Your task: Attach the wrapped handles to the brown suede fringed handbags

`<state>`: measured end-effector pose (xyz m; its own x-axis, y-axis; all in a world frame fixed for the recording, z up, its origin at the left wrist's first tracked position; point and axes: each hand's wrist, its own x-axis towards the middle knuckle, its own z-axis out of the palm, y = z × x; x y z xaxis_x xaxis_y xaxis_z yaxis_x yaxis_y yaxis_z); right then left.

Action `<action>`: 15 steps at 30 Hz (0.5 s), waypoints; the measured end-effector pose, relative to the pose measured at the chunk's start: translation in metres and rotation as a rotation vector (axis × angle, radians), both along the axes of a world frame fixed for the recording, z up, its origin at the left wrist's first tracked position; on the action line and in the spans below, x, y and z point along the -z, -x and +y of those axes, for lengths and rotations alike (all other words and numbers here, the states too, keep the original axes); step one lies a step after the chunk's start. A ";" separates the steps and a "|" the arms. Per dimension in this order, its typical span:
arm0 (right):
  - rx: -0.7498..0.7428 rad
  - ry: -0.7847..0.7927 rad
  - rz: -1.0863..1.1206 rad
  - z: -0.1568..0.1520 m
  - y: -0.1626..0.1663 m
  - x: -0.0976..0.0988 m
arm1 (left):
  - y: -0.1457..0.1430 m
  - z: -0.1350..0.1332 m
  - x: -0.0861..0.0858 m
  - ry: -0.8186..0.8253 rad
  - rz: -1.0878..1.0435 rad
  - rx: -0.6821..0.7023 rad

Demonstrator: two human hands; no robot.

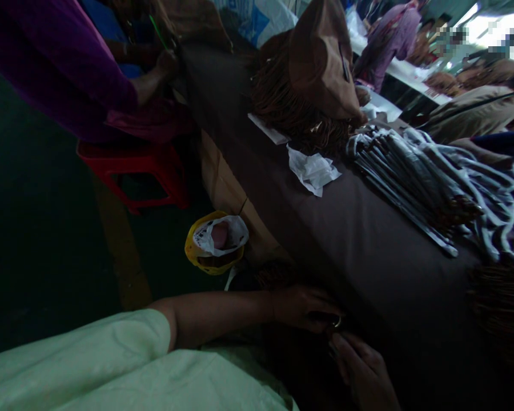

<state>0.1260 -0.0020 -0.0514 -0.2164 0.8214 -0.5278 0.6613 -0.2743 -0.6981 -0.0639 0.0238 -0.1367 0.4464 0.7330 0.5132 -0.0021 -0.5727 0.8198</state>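
Both hands meet at the near edge of the counter point(325, 228), left hand point(304, 308) flat on dark brown cloth point(368, 240), right hand point(362, 371) just below it. Between their fingertips sits what seems a small metal ring point(337, 323); the dim view hides whether either hand pinches it. The cloth stretches away up and to the left.

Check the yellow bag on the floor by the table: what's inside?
Inside the yellow bag sits a white plastic bag holding something pinkish and rounded. What it is cannot be told; the plastic covers everything beneath it.
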 end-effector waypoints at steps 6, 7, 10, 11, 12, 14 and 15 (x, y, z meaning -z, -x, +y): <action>0.056 0.022 0.032 0.000 -0.004 -0.001 | 0.002 0.000 -0.002 0.012 0.022 0.008; 0.042 0.028 0.019 0.001 -0.005 -0.002 | 0.003 0.000 -0.003 0.005 0.031 0.030; -0.011 0.074 0.001 0.004 -0.009 -0.007 | 0.003 0.001 -0.009 0.022 0.036 0.098; -0.031 0.087 0.002 0.005 -0.010 -0.007 | 0.003 0.001 -0.010 0.047 0.026 0.106; -0.047 0.094 0.001 0.005 -0.010 -0.008 | 0.002 0.001 -0.012 0.075 0.010 0.107; -0.050 0.077 0.003 0.004 -0.009 -0.008 | 0.001 0.002 -0.014 0.117 -0.021 0.101; -0.038 0.061 0.004 0.003 -0.008 -0.008 | 0.000 0.002 -0.014 0.123 -0.031 0.104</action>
<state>0.1344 0.0012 -0.0432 -0.2489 0.7789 -0.5756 0.6691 -0.2914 -0.6836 -0.0640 0.0255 -0.1224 0.5082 0.7420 0.4373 -0.0826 -0.4634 0.8823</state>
